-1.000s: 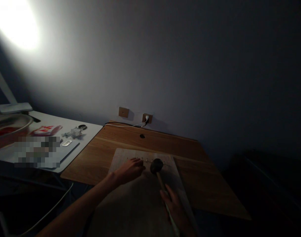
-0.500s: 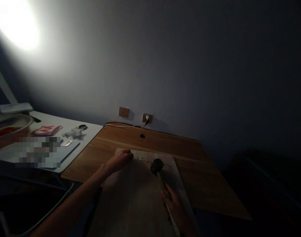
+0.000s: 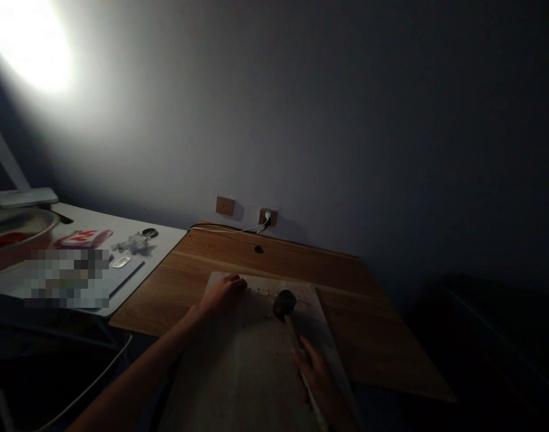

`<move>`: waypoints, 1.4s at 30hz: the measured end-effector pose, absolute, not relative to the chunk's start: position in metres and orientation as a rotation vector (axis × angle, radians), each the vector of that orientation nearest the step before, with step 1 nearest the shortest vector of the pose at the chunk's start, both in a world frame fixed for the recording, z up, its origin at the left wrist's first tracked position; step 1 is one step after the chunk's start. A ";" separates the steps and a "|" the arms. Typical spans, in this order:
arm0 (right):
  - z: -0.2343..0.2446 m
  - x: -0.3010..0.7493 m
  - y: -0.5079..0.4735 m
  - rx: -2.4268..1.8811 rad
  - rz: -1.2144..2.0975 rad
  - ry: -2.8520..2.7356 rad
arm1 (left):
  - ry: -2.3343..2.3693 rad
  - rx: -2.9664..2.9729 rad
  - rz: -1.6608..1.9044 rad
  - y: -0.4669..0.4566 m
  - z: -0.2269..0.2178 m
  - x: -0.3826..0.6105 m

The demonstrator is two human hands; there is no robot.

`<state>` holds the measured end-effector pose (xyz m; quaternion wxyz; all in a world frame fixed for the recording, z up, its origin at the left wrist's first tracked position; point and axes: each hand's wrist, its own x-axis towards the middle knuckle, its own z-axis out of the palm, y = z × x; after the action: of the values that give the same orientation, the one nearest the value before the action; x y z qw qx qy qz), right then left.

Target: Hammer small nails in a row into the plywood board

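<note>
My right hand (image 3: 317,375) is wrapped around the pale handle of a mallet (image 3: 284,304) with a dark, rounded head. That head hovers over or rests on a wooden board (image 3: 251,366); I cannot tell which. Along the board's far part runs a row of several small nails (image 3: 267,293), partly covered by the mallet head. Another small nail-like piece (image 3: 269,315) lies nearer to me. My left hand (image 3: 227,290) is at the board's far left, by the left end of the row, with curled fingers. What its fingertips hold, if anything, is hidden.
The board lies on a brown wooden table (image 3: 382,342). A white table (image 3: 161,240) on the left bears a clear bowl (image 3: 44,227), a red-and-white packet (image 3: 85,238), crumpled plastic (image 3: 134,243) and a lamp base (image 3: 26,197). Cables (image 3: 229,228) run to a wall socket (image 3: 263,216).
My left hand has shifted slightly right along the board. The mallet head has moved only a little, and the whole view has shifted slightly.
</note>
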<state>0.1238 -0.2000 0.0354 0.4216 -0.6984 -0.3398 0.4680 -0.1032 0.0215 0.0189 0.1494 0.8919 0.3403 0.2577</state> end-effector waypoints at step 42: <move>0.052 0.095 -0.136 -1.600 1.168 -1.237 | 1.070 2.308 0.935 0.024 0.004 -0.111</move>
<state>0.0953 -0.1360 0.0525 0.3921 -0.6302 -0.4873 0.4601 -0.1108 0.0241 0.0040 0.2139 0.8318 0.3857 0.3371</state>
